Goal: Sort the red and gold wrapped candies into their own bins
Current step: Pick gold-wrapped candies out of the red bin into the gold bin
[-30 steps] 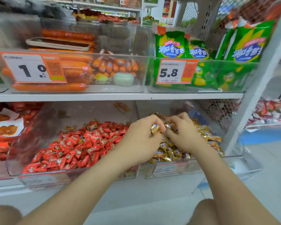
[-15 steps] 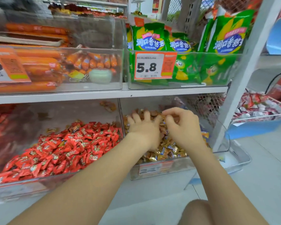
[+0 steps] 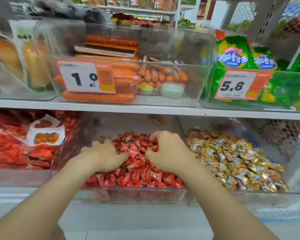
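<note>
Above gold candies (image 3: 235, 158), "5.8" price tag (image 3: 235, 85)

The fingertips of the left hand (image 3: 104, 155) and the right hand (image 3: 168, 151) are sunk in the red candies (image 3: 137, 174), so it cannot be told whether either holds one, and the left hand is smeared by motion. The small print on the 1.0 price tag (image 3: 84, 75) and the 5.8 price tag (image 3: 235, 85) is too blurred to read. The green packets (image 3: 232, 56) run off the right edge, the red packets (image 3: 7, 144) run off the left, and the top shelves (image 3: 142, 7) are a blur.
</note>
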Demonstrator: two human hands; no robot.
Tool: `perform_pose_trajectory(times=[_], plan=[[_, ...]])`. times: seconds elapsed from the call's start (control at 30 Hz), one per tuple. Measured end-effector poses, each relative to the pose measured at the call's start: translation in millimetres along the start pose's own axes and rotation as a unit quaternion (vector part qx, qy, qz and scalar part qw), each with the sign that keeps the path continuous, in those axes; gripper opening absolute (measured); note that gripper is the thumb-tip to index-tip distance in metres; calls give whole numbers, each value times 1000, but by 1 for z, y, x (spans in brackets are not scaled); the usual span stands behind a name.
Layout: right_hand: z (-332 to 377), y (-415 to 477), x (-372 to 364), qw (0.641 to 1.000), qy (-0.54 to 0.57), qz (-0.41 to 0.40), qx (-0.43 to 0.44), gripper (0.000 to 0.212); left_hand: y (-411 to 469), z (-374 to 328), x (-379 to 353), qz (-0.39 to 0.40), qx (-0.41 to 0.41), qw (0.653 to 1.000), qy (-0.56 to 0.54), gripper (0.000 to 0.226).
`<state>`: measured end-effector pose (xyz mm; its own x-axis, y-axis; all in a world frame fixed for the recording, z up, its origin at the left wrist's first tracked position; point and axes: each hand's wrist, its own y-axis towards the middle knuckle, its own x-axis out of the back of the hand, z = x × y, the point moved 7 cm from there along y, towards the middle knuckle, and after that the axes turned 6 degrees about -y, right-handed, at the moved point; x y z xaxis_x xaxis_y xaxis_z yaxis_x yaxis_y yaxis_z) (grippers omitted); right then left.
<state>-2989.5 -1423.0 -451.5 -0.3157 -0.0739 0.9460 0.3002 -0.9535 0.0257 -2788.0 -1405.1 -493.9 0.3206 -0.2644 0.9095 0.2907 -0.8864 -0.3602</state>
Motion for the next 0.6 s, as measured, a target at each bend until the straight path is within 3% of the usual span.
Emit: perform_pose_trajectory(times=[0.13, 0.23, 0.33, 0.4, 0.5, 0.6], plan=[[1, 6, -32, 964, -119, 235, 35, 99, -3, 20, 0, 165, -61, 984, -28, 142], [7, 12, -61, 929, -202, 297, 85, 123, 2, 29, -11, 231, -65, 970, 22, 151], [28, 29, -82, 927, -206, 283, 135, 137, 12, 18, -18, 232, -78, 969, 39, 143], [38, 39, -87, 931, -202, 263, 155, 139, 22, 12, -22, 194, -76, 978, 28, 147], [38, 57, -79, 955, -190, 173, 150, 125, 39, 10, -18, 63, -83, 995, -4, 139], [31, 67, -57, 977, -149, 98, 119, 103, 51, 7, -7, -16, -126, 992, -28, 124]])
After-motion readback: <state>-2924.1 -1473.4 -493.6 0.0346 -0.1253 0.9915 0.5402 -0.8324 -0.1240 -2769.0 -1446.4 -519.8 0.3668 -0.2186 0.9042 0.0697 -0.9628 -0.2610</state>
